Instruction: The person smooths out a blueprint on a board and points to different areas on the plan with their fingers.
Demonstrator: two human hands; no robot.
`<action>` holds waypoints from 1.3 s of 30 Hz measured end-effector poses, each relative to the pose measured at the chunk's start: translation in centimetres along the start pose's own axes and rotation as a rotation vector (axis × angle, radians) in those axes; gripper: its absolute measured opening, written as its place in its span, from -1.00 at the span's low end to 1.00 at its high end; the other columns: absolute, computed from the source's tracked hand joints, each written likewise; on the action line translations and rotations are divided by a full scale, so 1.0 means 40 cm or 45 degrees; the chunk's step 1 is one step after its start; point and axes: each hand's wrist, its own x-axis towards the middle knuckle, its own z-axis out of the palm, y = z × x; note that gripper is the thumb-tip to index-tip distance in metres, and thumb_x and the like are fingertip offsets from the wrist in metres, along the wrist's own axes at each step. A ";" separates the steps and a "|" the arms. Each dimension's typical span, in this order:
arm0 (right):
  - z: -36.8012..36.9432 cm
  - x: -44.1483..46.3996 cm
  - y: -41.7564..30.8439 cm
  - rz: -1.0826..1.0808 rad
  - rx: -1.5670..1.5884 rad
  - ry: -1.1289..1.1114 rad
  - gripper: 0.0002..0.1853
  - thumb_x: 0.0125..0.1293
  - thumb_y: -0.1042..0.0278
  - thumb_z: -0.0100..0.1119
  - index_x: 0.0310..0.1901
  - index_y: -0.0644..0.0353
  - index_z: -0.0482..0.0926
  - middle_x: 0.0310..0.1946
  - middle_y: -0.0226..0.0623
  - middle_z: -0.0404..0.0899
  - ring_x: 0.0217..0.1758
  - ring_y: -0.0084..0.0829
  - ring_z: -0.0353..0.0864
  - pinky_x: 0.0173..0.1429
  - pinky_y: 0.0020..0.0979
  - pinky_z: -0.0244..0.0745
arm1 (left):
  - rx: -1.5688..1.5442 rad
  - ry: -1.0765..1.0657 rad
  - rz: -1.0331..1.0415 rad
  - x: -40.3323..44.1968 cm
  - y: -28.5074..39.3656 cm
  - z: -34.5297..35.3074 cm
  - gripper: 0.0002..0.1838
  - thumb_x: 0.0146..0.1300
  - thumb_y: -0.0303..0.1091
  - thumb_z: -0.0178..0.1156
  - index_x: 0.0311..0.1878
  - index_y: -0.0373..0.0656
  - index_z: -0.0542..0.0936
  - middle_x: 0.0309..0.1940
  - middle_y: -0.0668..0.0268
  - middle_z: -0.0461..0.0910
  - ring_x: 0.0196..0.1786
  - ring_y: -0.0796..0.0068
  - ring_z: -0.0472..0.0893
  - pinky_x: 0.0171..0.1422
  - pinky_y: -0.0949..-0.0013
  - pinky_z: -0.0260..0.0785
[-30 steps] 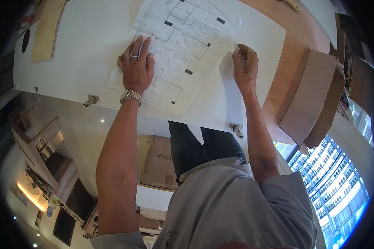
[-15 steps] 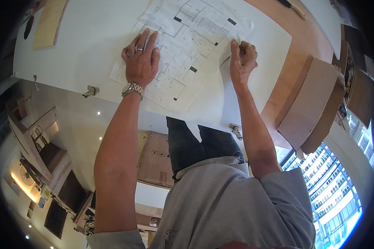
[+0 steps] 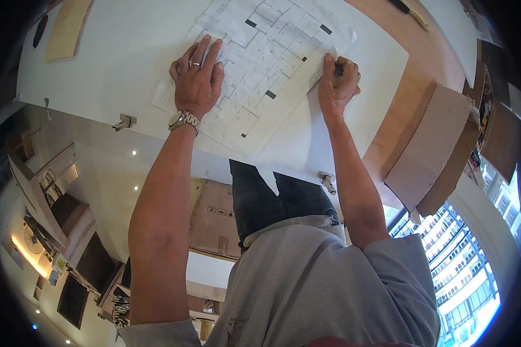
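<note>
A printed floor plan (image 3: 255, 87) lies on a white panel (image 3: 121, 75), its sheet creased. My left hand (image 3: 197, 84) rests flat over the plan's left part, fingers extended; a ring and a metal wristwatch (image 3: 184, 121) are on this side. At the plan's right edge, my right hand (image 3: 338, 87) is closed, with thumb and curled fingers pinching the paper's edge. A shadow falls beside that edge below the hand. Two metal hinges, a left one (image 3: 124, 121) and a right one (image 3: 327, 182), sit along the panel's near edge.
A wooden strip (image 3: 68, 29) and a dark object (image 3: 40, 31) lie at the panel's far left. A wooden-handled brush (image 3: 411, 13) lies at the top right. Folded cardboard (image 3: 428, 147) stands at the right, and a cardboard box (image 3: 211, 217) sits below the panel.
The view has shifted slightly. My left hand stays flat on the plan, and my right hand stays closed at its edge with the fingers a little more curled.
</note>
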 end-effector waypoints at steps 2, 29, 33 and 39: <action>0.001 -0.001 -0.001 -0.004 -0.008 0.009 -0.69 0.54 -0.02 0.43 -0.06 0.05 0.69 -0.06 -0.44 0.63 0.12 -0.31 0.54 0.29 -0.01 0.18 | -0.005 0.000 0.007 0.001 0.001 -0.001 -0.43 0.65 -0.08 0.14 0.67 0.28 0.48 0.72 0.50 0.38 0.68 0.29 0.33 0.68 -0.13 0.06; -0.009 -0.002 -0.015 0.066 -0.035 0.069 -0.65 0.49 -0.04 0.47 0.07 0.00 0.70 0.00 -0.41 0.68 0.20 -0.25 0.60 0.35 0.00 0.28 | -0.019 -0.024 0.171 0.017 0.008 0.003 -0.38 0.68 -0.09 0.04 0.73 0.08 0.39 0.78 0.25 0.28 0.71 0.07 0.24 0.64 -0.27 -0.01; -0.007 -0.104 -0.087 0.262 0.035 0.232 -0.37 0.46 -0.05 0.51 0.40 0.06 0.54 0.10 -0.21 0.68 0.22 -0.19 0.67 0.37 0.06 0.40 | -0.007 -0.053 0.177 -0.004 -0.004 -0.004 -0.36 0.69 -0.07 0.01 0.74 0.00 0.34 0.80 0.14 0.23 0.72 0.01 0.21 0.62 -0.27 -0.02; -0.015 -0.449 -0.249 0.736 0.336 0.198 -0.32 0.47 0.01 0.51 0.44 0.19 0.48 0.09 -0.14 0.68 0.11 -0.14 0.71 0.29 0.07 0.47 | -0.020 -0.094 0.196 0.005 -0.001 -0.004 -0.34 0.70 -0.05 -0.03 0.75 -0.07 0.30 0.82 0.09 0.17 0.75 0.01 0.17 0.62 -0.25 -0.02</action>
